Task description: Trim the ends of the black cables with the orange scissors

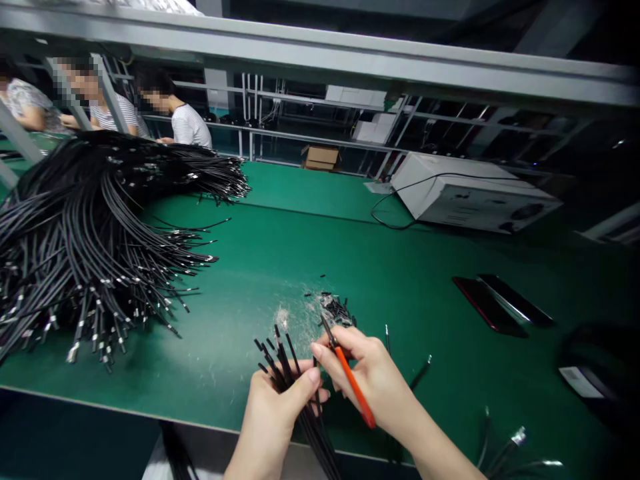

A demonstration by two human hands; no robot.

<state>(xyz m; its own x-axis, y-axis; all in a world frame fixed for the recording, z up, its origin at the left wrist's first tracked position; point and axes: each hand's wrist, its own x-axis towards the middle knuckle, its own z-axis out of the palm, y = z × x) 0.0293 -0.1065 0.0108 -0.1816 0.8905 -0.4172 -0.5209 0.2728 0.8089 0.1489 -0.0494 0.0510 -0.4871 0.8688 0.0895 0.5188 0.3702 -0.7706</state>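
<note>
My left hand [280, 403] is closed around a bundle of black cables [316, 437], whose cut ends fan out above the fingers. One cable stands apart from the bundle, between thumb and fingertips. Close beside it, my right hand [367, 373] grips red-handled pliers [353, 387], their dark narrow tip pointing up and away. The jaws are too small to tell whether they are open. Just beyond the tip lies a small pile of black sheath scraps [337, 308], with whitish fibres [283, 317] scattered on the green tabletop [240, 300].
A large heap of black cables [95, 227] with metal-tipped ends covers the left. Two phones [490, 305] lie at the right, near a black roll [600, 373] with a white label. A white metal box [470, 197] stands behind. Several people [190, 127] sit at the far left.
</note>
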